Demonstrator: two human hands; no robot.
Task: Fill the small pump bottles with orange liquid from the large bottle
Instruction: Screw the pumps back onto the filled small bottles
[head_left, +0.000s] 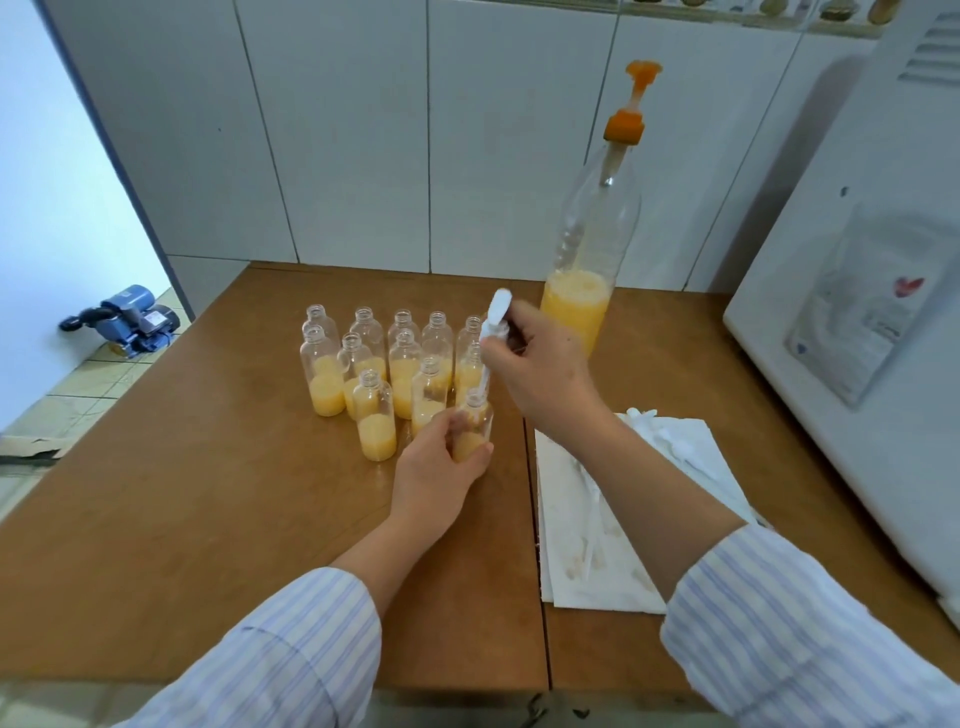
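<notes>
My left hand (439, 467) grips a small clear bottle (475, 423) holding some orange liquid, standing on the brown table (208, 493). My right hand (535, 364) pinches a white pump top (496, 317) above it, its dip tube reaching down into the bottle's neck. Several more small open bottles (374, 415), each partly filled with orange liquid, stand in a cluster behind and to the left. The large clear bottle (587, 270) with an orange pump stands at the back right, orange liquid in its lower part.
A white paper towel (597, 545) lies right of my hands with several white pump tops (670, 441) on it. A white appliance (857, 338) borders the table's right side. White tiled wall behind. A blue water pump (130, 317) sits on the floor at left.
</notes>
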